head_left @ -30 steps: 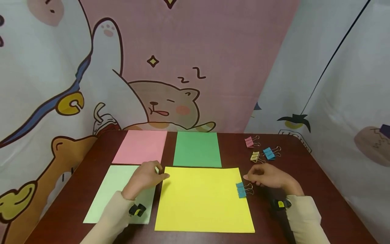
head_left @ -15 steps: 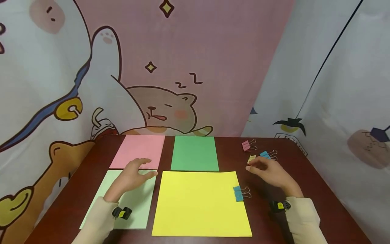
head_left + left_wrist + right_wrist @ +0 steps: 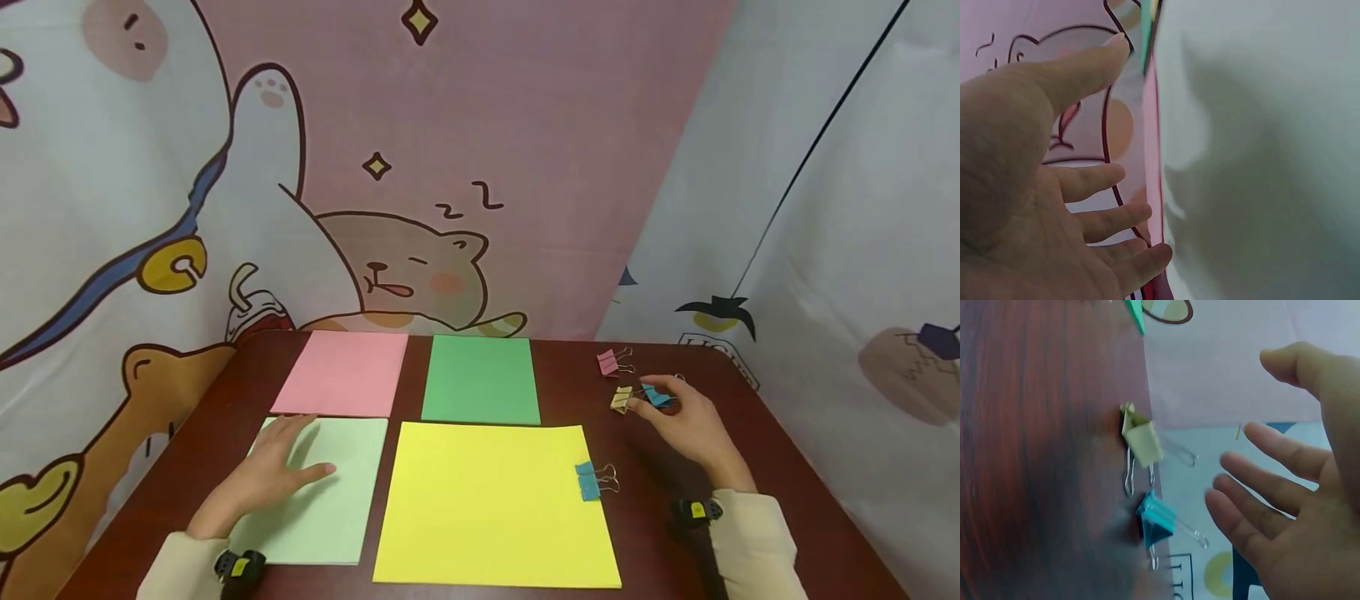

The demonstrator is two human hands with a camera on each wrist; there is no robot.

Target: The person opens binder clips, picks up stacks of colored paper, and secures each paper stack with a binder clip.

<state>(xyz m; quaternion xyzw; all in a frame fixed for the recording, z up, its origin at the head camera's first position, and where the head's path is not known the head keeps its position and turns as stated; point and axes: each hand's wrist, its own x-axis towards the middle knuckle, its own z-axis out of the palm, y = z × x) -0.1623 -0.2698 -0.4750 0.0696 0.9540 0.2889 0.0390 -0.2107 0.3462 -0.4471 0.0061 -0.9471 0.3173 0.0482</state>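
Note:
My left hand (image 3: 266, 471) hovers over the pale green paper (image 3: 341, 517), fingers spread, holding nothing; its shadow falls on the sheet. At the back right, my right hand (image 3: 690, 425) reaches over a blue binder clip (image 3: 656, 395), thumb and fingers apart around it in the head view. Just left of that clip lies a yellow binder clip (image 3: 621, 400). The right wrist view has both the yellow clip (image 3: 1143, 442) and the blue clip (image 3: 1157, 519) on the table, beyond loosely extended fingers. Another blue binder clip (image 3: 588, 482) grips the right edge of the yellow paper (image 3: 495, 508).
A pink binder clip (image 3: 607, 363) lies farther back on the dark wooden table (image 3: 780, 467). Along the far side are a pink paper (image 3: 341, 375) and a green paper (image 3: 480, 379). A cartoon-printed cloth (image 3: 540, 167) hangs behind the table.
My left hand has left the yellow paper's upper left corner and moved left over the pale green sheet. My right hand has moved from beside the yellow paper back to the loose clips.

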